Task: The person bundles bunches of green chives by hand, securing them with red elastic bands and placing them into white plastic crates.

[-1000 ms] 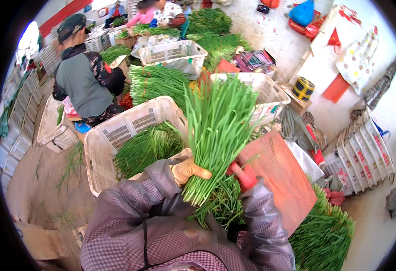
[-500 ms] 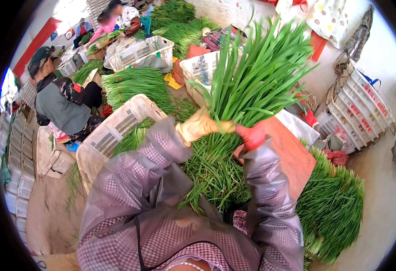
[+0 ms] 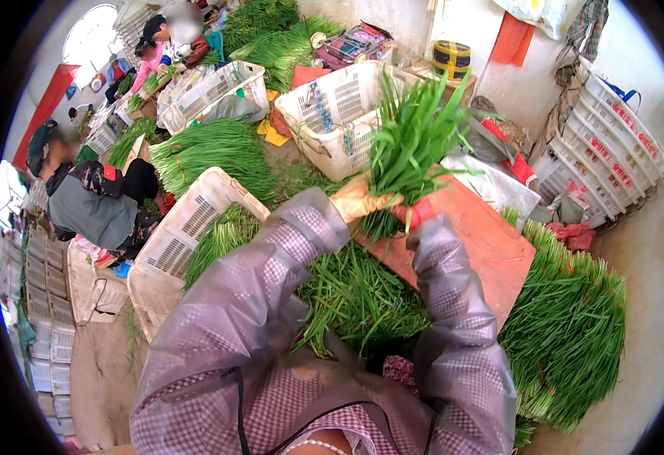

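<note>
Clock directions run from the hands. Both grips are closed around a bunch of green leaves [image 3: 415, 140], held up off the red board [image 3: 491, 250], whose edges spread toward 4 o'clock. The left hand [image 3: 362, 201] wears a tan glove, the right hand [image 3: 418, 213] a red one. The leaves fan toward 1 o'clock, overlapping the front crate [image 3: 330, 152] in view. The left crate [image 3: 173, 250] has its rim at 9; a floor gap parts the crates at 10. Loose leaves [image 3: 362, 303] heap up at 6.
</note>
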Tool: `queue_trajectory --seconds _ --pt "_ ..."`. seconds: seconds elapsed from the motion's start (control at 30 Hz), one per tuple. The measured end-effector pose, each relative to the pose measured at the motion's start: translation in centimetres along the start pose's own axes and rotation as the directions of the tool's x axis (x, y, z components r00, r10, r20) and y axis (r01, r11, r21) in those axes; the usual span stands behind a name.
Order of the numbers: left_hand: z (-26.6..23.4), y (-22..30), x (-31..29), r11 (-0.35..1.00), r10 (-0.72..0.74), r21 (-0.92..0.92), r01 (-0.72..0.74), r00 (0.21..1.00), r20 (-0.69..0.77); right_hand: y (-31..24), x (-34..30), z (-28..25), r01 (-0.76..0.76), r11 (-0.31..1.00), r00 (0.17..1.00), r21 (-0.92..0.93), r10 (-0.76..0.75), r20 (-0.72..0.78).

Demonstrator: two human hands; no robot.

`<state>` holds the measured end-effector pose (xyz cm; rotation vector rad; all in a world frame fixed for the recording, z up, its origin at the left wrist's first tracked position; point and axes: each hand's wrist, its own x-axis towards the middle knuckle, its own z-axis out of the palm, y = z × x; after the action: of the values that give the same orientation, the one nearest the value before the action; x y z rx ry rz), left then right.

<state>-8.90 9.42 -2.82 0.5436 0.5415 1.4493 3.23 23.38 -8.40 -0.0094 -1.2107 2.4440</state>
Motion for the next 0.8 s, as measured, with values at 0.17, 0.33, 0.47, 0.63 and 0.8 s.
queue_trajectory --seconds 0.17,0.33,0.47,0.63,0.8 --pt "7.4 1.8 -3.9 0.651 0.452 0.684 -0.329 0.892 -0.001 -4.6 0.5 5.2 -0.085 0.88 0.896 -0.467 0.273 0.351" --pt "9.2 1.9 -9.8 0.701 0.409 0.662 -0.266 0.91 -0.067 -4.4 -2.4 11.2 0.473 0.656 0.759 -0.588 0.036 0.65" --pt "12.3 1.3 -14.4 0.924 0.166 0.347 -0.16 0.986 0.012 0.9 -5.8 13.4 -0.03 0.925 0.887 -0.379 0.199 0.417" --pt "11.6 0.2 -18.8 0.829 0.272 0.531 -0.175 0.956 -0.109 3.8 -8.1 17.0 -0.112 0.845 0.779 -0.523 0.401 0.482" --pt "6.4 1.0 -24.3 0.935 0.339 0.234 -0.265 0.863 -0.374 6.5 -13.3 18.6 -0.072 0.752 0.765 -0.656 0.463 0.447"
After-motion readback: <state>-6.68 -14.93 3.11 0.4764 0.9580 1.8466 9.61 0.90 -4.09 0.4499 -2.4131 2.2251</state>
